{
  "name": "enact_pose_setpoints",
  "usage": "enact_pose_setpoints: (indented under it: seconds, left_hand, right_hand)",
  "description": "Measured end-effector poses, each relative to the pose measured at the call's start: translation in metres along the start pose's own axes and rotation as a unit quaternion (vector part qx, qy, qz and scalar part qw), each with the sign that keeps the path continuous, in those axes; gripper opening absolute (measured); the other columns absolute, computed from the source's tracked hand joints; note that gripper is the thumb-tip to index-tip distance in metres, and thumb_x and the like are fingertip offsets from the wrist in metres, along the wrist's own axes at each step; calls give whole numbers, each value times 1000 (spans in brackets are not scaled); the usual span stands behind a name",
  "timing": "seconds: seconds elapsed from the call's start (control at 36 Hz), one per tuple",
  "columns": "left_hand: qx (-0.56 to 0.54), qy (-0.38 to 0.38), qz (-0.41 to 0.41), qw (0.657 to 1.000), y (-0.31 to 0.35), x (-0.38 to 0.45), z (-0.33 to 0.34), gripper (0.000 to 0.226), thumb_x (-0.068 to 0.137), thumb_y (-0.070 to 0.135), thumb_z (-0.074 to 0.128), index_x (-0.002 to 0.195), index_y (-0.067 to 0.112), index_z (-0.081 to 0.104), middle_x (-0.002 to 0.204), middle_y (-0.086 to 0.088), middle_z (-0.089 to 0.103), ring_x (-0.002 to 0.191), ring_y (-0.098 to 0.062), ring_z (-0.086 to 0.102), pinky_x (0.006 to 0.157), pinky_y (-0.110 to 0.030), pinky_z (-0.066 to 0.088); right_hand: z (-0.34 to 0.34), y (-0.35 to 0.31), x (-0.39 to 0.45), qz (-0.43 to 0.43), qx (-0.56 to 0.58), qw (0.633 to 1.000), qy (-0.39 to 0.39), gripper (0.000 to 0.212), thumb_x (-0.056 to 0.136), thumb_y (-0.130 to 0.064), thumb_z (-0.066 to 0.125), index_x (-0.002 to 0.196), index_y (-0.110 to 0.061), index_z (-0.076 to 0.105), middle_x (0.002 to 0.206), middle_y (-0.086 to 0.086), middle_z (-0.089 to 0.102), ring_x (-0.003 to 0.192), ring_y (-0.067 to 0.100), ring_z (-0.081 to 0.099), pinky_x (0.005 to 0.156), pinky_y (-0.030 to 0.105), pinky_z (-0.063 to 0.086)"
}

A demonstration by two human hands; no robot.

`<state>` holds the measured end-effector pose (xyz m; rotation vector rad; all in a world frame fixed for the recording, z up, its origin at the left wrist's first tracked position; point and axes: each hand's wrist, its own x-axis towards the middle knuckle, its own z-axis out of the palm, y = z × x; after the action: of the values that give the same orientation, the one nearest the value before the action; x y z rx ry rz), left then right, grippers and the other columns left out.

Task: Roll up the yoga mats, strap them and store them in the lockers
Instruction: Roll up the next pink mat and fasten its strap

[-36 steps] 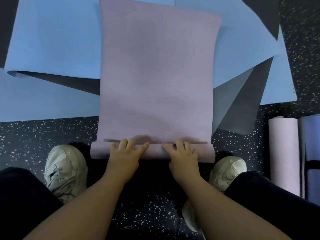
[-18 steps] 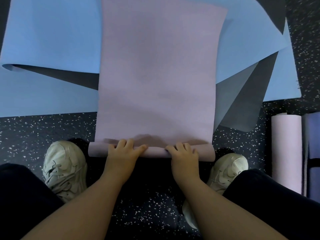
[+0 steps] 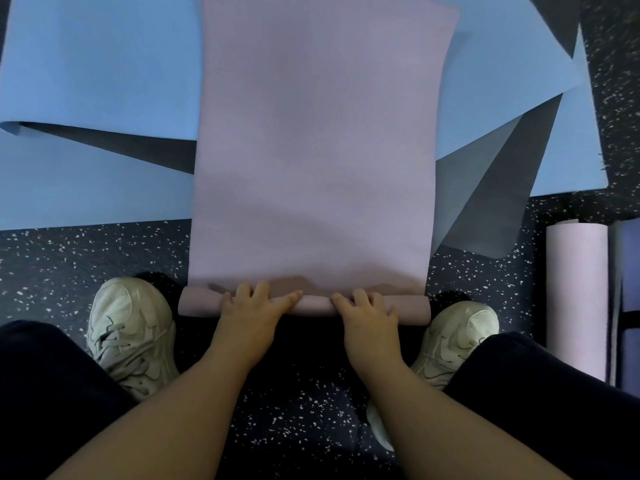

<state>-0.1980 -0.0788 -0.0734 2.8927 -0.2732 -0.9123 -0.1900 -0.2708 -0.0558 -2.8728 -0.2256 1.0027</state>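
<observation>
The lilac mat (image 3: 311, 150) is lying lengthwise on the speckled floor (image 3: 86, 258) over the blue mats (image 3: 97, 81), its near end wound into a slim roll (image 3: 311, 304) between the person's shoes; the left hand (image 3: 249, 313) and right hand (image 3: 370, 315) are resting on top of that roll, set apart, fingers draped over it and pressing rather than closing round it. Risks, as judged: the roll is sitting slightly askew to the mat's edges, its left end poking past the flat sheet, so continued rolling is likely producing a cone unless corrected; light pressure is inviting a loose core; the blue mats beneath may be dragging along. No locker or other container is showing in view; two rolled mats, one pale (image 3: 576, 299) and one dark blue (image 3: 630, 289), are lying side by side at right, the latter seemingly strapped.
</observation>
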Motion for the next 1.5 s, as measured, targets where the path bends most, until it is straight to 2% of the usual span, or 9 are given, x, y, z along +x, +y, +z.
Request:
enact_pose_setpoints:
  seconds: [0.11,0.31,0.5,0.67,0.83,1.0,1.11,1.33,1.5]
  left_hand:
    - [-23,41,20,999,-1,3,-1,51,69,11,67,115,33,68,88,-11,59,72,-36,57,65,-53,54]
    - [-63,131,15,989,-6,8,0,32,71,20,53,99,32,46,78,-6,60,64,-31,56,53,-42,50]
    - [-97,70,-9,993,-10,15,4,15,89,28,56,102,36,50,109,-5,45,95,-28,45,70,-35,35]
    - [-83,34,-39,995,-7,26,-7,29,100,34,42,126,39,52,116,-2,37,112,-24,35,85,-36,37]
    - [-29,119,-41,992,-1,31,-12,31,65,15,85,81,14,59,77,-9,57,77,-31,52,60,-36,31]
    - [-7,138,10,990,-7,23,-14,19,70,20,77,77,14,60,82,-9,58,73,-31,53,60,-36,37]
    - [-31,112,9,993,-9,20,-17,39,61,46,77,81,16,63,93,-11,56,79,-32,55,66,-40,47]
    - [-17,140,-9,990,-11,19,-13,50,47,31,91,89,19,67,88,-9,54,82,-29,44,68,-40,44]
    - [-41,165,-22,985,-14,21,-11,23,73,35,68,90,19,71,85,-9,59,78,-33,56,69,-44,47]
  right_hand:
    - [-8,0,3,5,27,999,-20,43,96,-15,43,136,-30,41,131,3,40,120,30,36,104,53,30]
    - [-10,3,7,11,24,1000,11,41,94,-8,41,133,-19,40,126,4,51,114,32,45,95,47,38]
    - [0,0,4,-2,56,990,130,32,60,-5,56,87,-21,48,81,8,51,70,32,57,58,51,50]
    - [-10,0,16,12,49,991,128,30,60,6,75,81,-12,65,84,12,54,79,36,58,78,70,46]
    - [-15,3,32,20,29,997,69,21,90,-7,57,110,-13,60,112,12,52,109,34,49,102,62,33]
    - [-15,1,35,23,25,997,69,25,93,-7,52,117,-13,53,118,12,49,114,33,45,107,59,27]
    - [-11,2,41,40,27,991,124,19,82,-4,66,100,-10,61,105,15,54,100,36,53,95,58,41]
    - [-8,0,42,43,-31,976,213,28,57,-15,87,70,-18,62,75,4,58,72,28,55,65,36,36]
    - [-7,-1,41,-20,-8,950,312,18,69,-8,40,70,-13,57,71,5,54,63,28,53,51,33,36]
